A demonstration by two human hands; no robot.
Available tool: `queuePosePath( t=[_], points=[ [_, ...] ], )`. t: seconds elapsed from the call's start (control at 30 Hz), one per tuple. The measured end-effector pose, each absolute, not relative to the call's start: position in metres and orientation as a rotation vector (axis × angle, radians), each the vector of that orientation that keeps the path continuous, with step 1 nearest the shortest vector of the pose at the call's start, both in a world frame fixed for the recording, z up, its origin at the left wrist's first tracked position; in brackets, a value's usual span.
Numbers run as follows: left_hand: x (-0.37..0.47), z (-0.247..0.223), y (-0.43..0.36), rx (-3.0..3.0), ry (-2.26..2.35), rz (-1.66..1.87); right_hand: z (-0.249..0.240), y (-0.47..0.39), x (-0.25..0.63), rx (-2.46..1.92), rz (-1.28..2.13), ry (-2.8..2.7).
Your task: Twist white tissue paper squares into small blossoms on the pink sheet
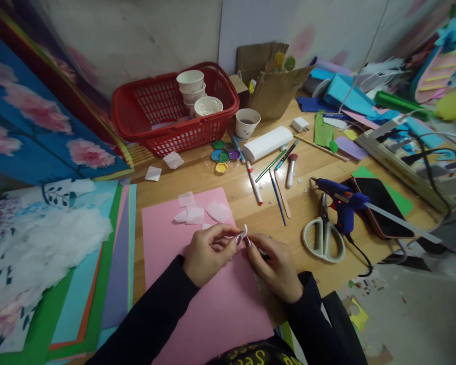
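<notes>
Got the left hand (207,256) nearly closed, pinching a small twisted scrap of white paper (244,231) between thumb and fingertips, other fingers curled in kinda loosely. Got the right hand (275,266) pinched onto the same scrap from the other side, thumb and fingertip right up against it, with the rest bent under. Holding it just below the center of the frame, over the right part of the pink sheet (213,317), on the table (197,177). Can spot loose white pieces (194,215) on the sheet's upper part, just above the left hand. Also see scissors (324,241) and a blue glue gun (342,203) right of center, plus a red basket (171,138) up top, left of center.
</notes>
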State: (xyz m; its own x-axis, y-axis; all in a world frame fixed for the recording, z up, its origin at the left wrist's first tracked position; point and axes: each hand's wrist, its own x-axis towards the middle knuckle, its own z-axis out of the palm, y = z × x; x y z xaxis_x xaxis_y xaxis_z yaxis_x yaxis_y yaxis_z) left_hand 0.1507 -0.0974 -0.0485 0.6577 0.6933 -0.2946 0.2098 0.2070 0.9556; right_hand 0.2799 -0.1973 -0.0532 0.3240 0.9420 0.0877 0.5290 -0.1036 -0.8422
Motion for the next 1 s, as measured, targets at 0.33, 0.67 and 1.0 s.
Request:
queuePosePath(
  t=[0.33, 0.67, 1.0],
  points=[
    [0.1504, -0.0496, -0.0973, 1.33, 0.811, 0.402, -0.0549, -0.1975, 0.2794, -1.704, 0.55, -1.348],
    [0.1493, -0.051, -0.0984, 1.349, 0.805, 0.402, -0.0545, -0.1967, 0.2794, -1.7, 0.527, -1.355],
    [0.1489, -0.0542, -0.0971, 1.278, 0.798, 0.516, -0.0521, -0.1979, 0.28, -1.75, 0.553, -1.307]
  ],
)
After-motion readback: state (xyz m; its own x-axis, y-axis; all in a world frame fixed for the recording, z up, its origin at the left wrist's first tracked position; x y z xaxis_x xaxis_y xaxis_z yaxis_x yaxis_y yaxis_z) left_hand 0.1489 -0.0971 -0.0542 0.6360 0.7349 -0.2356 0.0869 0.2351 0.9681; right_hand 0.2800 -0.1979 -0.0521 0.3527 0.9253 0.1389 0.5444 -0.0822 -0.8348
